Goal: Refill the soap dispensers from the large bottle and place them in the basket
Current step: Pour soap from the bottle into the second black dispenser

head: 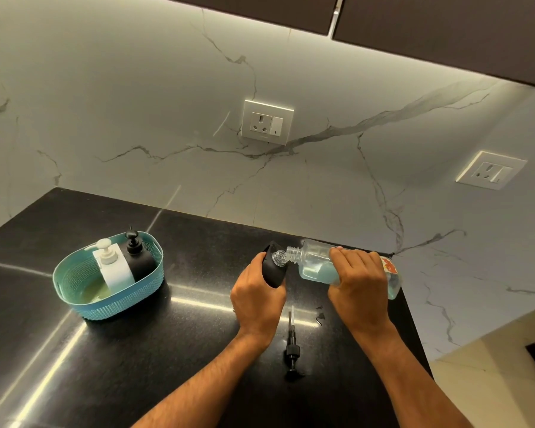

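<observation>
Head view takes in a black stone countertop (74,350) under a white marble-look backsplash (136,103) that carries two wall sockets (267,122). Toward the left of the counter sits a teal woven-pattern basket (84,299), and in it stand a white pump dispenser (113,267) and a black pump dispenser (138,257), touching side by side. Right of centre, the large clear bottle (315,264), partly full of pale blue soap, is tipped nearly flat with its threaded neck at the mouth of a third, black dispenser bottle (272,270). The right hand (357,281) has its fingers curled over the big bottle's body; the left hand (257,291) wraps the black dispenser and tilts it toward the neck. Nearer the person, between the forearms, the removed black pump head (292,347) lies flat on the counter, its tube pointing away. A few small dark marks (320,316) lie just right of it; what they are I cannot tell. The risk is in the pour: both openings are narrow and both bottles are tilted, so a small slip of either wrist could send soap down the dispenser's outside and onto the counter. The opaque black wall also hides the fill level, so overfilling is likely.
</observation>
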{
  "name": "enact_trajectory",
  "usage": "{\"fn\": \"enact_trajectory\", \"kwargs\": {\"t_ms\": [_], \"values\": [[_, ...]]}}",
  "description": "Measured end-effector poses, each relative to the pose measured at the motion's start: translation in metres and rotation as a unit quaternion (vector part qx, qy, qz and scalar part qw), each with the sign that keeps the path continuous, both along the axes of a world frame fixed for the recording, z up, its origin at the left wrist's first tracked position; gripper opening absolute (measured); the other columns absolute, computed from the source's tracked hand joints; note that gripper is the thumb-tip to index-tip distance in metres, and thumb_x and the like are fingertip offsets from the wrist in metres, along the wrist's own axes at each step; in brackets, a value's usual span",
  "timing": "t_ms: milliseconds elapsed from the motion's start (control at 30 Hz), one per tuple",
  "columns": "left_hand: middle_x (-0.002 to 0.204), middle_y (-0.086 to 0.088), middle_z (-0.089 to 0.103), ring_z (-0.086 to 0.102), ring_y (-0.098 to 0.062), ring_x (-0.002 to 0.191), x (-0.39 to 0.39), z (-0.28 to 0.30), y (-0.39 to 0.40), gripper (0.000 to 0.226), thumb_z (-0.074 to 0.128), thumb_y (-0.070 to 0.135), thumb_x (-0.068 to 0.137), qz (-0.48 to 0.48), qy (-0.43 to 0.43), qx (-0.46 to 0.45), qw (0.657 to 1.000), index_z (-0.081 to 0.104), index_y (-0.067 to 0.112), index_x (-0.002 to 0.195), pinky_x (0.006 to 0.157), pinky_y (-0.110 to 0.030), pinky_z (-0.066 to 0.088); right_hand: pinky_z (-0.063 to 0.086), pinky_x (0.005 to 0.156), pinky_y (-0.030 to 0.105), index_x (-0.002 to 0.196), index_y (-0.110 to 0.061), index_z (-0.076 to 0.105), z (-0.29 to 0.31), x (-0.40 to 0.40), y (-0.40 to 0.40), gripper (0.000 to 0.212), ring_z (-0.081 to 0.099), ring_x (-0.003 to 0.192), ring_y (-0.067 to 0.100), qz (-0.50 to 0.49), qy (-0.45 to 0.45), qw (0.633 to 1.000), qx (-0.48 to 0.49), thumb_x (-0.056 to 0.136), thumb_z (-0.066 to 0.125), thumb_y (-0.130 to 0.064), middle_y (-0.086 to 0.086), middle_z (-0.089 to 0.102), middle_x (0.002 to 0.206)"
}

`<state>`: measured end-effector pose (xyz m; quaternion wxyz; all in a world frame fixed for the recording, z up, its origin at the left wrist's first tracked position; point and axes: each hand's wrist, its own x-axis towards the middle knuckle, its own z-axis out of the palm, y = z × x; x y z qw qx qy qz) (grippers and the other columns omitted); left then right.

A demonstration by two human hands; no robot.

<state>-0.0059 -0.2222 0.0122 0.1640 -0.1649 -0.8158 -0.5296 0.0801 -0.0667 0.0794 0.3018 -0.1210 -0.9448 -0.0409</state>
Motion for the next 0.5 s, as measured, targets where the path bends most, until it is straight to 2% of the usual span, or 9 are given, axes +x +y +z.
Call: {"fn": "enact_trajectory", "kwargs": {"t_ms": [333,500], "values": [[0.105,-0.001,0.076,0.073,-0.017,0.090,0.0001,-0.0006,-0.0002,0.055,0.091,0.017,0.076,-0.003,-0.001,-0.008,1.000,0.067,0.012,0.126,0.078,-0.033,0.063,0.059,0.080,0.045,0.110,-0.004,0.072,0.0016,0.0003,0.0000,0.061,0.071,0.093,0.034,0.001,0.000,1.000,0.007,0.056,0.097,-0.015,0.015,0.075,0.105],[0.102,-0.001,0.076,0.073,-0.017,0.087,0.0009,0.0013,0.0006,0.055,0.092,0.016,0.075,-0.005,0.007,-0.003,1.000,0.067,0.013,0.124,0.077,-0.027,0.061,0.059,0.080,0.045,0.108,-0.003,0.073,0.0043,0.0002,0.0001,0.061,0.072,0.092,0.035,0.006,0.006,1.000,0.010,0.054,0.098,-0.013,0.016,0.075,0.103]]}}
